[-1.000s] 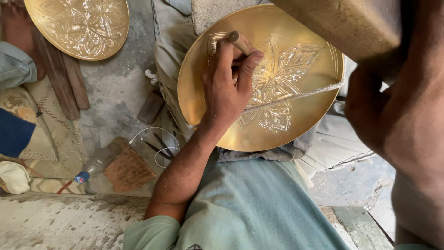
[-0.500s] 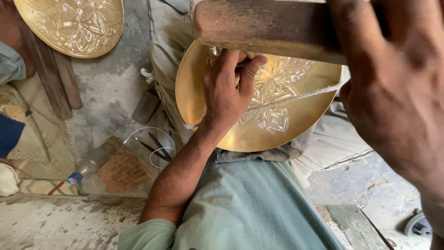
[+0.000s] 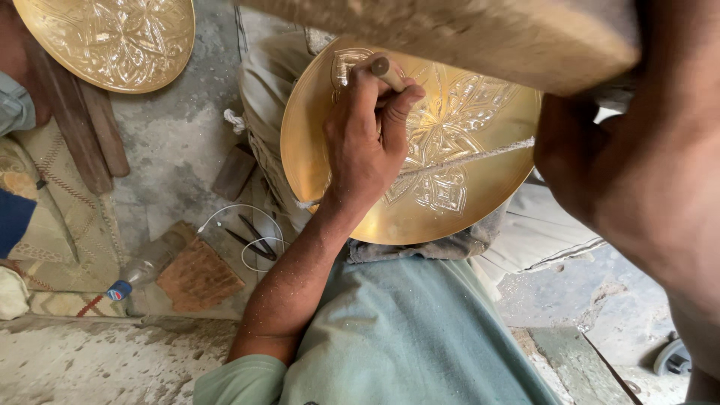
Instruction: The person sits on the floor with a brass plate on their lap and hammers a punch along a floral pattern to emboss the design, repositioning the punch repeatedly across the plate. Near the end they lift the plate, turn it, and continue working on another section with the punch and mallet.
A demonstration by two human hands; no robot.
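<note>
Rough concrete floor [image 3: 172, 150] lies left of the brass plate [image 3: 480, 187] on your lap. Your left hand [image 3: 367, 135] pinches a punch [image 3: 386, 73] upright against its stiff, thin, slippery face; your right hand [image 3: 637, 187] seems closed round a wooden mallet [image 3: 465, 34].

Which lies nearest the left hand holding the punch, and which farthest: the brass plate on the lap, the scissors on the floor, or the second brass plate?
From the left hand:
1. Brass plate on the lap, directly under it.
2. Scissors, on the floor, lower left.
3. Second brass plate, top left corner.
</note>
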